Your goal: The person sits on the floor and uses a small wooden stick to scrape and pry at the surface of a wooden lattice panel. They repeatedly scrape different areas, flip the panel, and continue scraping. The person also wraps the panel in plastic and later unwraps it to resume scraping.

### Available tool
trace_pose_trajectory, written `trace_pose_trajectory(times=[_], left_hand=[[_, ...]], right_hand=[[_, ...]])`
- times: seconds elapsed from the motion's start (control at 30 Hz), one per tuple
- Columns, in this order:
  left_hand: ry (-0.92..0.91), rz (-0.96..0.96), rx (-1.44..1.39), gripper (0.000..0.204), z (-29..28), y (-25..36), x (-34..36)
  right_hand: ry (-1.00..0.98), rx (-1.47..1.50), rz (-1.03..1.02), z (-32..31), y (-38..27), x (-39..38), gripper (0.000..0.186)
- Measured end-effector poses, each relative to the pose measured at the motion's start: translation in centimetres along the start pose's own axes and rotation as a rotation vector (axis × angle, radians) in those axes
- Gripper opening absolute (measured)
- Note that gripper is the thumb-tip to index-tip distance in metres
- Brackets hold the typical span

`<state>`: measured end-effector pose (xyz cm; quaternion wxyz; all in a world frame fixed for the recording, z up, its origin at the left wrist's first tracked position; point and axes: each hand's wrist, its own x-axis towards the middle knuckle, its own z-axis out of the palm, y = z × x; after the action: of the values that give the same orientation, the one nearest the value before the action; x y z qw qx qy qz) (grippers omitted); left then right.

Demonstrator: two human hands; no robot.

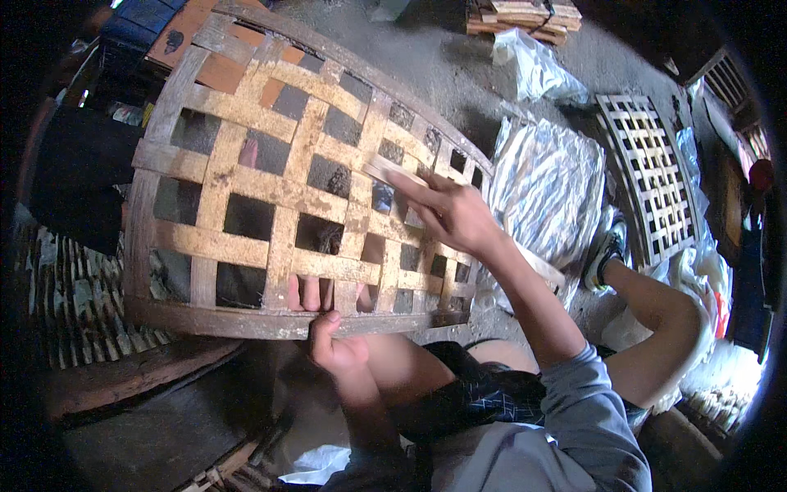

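A large woven bamboo lattice panel (246, 193) is tilted up in front of me, with square gaps and a darker wooden rim. My left hand (332, 344) grips its lower rim, thumb on the near side and fingertips showing through the gaps. Over the panel's right half, my right hand (451, 209) is closed round a pale, flat wooden stick (382, 170), its index finger stretched along it. The stick's tip lies against or just above the slats; which, I cannot tell. What seems its other end emerges beneath my forearm. Brownish residue marks the slats.
Crumpled silvery sheeting (545, 193) covers the floor right of the panel. A second lattice panel (648, 176) lies farther right. Stacked wood pieces (525, 16) and a plastic bag (537, 70) are at the back. Corrugated material (86, 303) and a wooden beam (139, 373) sit at left.
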<state>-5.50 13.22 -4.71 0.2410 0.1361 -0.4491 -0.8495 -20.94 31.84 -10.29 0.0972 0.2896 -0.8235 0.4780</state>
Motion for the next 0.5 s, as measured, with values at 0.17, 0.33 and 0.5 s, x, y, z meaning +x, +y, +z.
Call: trace_pose_trajectory(times=[0.17, 0.33, 0.5], left_hand=[[-0.094, 0.055, 0.025, 0.085, -0.6, -0.8, 0.0], [-0.070, 0.071, 0.026, 0.085, 0.0, -0.6, 0.2], [-0.058, 0.176, -0.022, 0.085, -1.8, -1.7, 1.1]], right_hand=[[-0.079, -0.085, -0.024, 0.0, 0.6, -0.6, 0.057], [-0.036, -0.179, -0.146, -0.1, -1.6, 3.9, 0.059], [-0.241, -0.192, 0.085, -2.8, 2.9, -3.8, 0.055]])
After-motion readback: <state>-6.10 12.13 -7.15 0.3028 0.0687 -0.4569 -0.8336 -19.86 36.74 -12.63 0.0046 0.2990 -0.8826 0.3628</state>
